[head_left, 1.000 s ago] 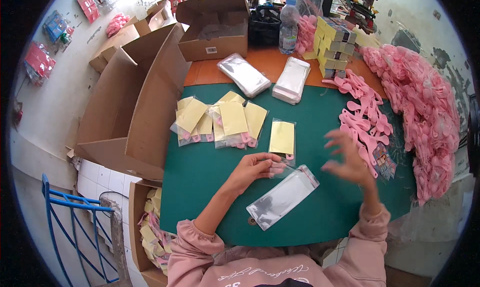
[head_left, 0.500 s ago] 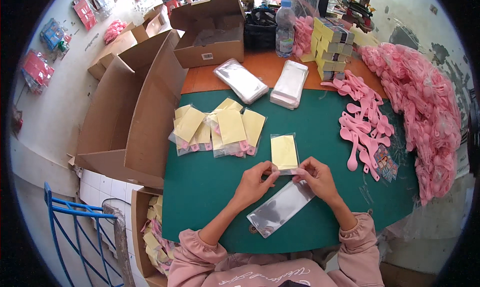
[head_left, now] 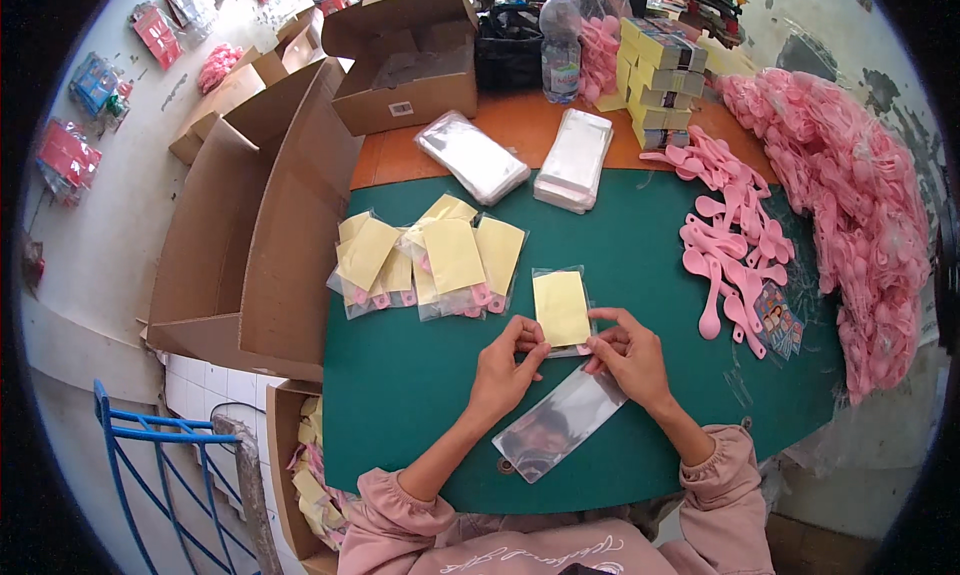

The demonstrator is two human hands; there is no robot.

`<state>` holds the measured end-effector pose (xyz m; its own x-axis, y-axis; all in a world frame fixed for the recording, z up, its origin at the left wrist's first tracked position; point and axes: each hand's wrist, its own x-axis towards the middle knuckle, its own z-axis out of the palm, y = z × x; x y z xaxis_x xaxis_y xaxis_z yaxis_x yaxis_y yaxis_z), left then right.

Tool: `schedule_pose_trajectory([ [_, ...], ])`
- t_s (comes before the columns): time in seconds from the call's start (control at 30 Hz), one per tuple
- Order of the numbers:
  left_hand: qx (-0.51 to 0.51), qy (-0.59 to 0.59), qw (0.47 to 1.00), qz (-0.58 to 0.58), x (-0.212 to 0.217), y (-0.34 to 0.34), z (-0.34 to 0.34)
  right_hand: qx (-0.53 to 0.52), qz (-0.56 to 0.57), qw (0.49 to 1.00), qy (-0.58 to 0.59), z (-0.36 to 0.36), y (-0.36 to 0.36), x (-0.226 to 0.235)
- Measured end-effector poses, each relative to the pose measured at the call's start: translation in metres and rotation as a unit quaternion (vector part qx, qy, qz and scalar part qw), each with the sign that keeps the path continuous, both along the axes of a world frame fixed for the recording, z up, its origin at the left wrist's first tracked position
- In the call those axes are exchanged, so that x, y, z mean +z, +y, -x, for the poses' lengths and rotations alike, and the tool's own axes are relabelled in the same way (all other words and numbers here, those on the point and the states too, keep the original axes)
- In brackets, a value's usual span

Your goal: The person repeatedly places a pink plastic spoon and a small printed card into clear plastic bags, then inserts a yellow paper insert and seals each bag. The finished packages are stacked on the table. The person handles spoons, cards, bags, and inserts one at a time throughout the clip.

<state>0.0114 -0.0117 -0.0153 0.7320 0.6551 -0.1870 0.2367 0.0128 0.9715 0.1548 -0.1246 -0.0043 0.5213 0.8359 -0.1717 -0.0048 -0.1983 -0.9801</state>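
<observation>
A clear plastic bag with a yellow card (head_left: pixel 562 310) in it lies upright before me on the green table. My left hand (head_left: pixel 512 367) pinches its lower left corner between thumb and fingers. At the lower right corner, my right hand (head_left: pixel 632 363) closes thumb and fingers on the bag, its index finger reaching along the right edge. A bit of pink shows at the bag's bottom, partly hidden by the fingers. Below both hands, a long clear plastic sleeve (head_left: pixel 560 423) lies slantwise, its upper end under my right hand.
Bagged yellow cards with pink spoons (head_left: pixel 452 257) lie to the left. Stacks of clear bags (head_left: pixel 472 157) sit behind. Loose pink spoons (head_left: pixel 725 240) and a heap of bagged spoons (head_left: pixel 850 215) are at right, near card bundles (head_left: pixel 665 80). A water bottle (head_left: pixel 560 45) and cardboard boxes (head_left: pixel 300 205) stand around.
My right index finger has lifted and stretched along the bag's right edge. The bag's lower edge sits a little lower, and the whole view has shifted slightly.
</observation>
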Motion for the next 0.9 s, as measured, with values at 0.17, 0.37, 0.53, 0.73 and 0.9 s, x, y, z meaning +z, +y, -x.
schedule_pose_trajectory([
  [0.17,-0.021,-0.01,0.998,-0.061,0.002,-0.002,0.001,0.035,0.001,0.996,-0.077,-0.006,-0.003,-0.008],
  [0.37,0.027,0.001,0.972,-0.234,0.004,0.026,0.02,-0.022,0.024,0.897,-0.441,-0.06,-0.031,0.027],
  [0.53,0.042,0.113,0.839,-0.53,0.027,-0.006,0.007,-0.134,0.316,0.747,-0.569,-0.135,-0.118,0.009],
  [0.73,-0.091,0.004,0.923,-0.373,-0.002,-0.044,-0.01,-0.153,0.298,0.782,-0.526,-0.135,-0.114,0.007],
  [0.9,-0.164,-0.057,0.967,-0.185,0.006,-0.029,-0.008,-0.136,0.372,0.77,-0.5,-0.131,-0.117,0.013],
])
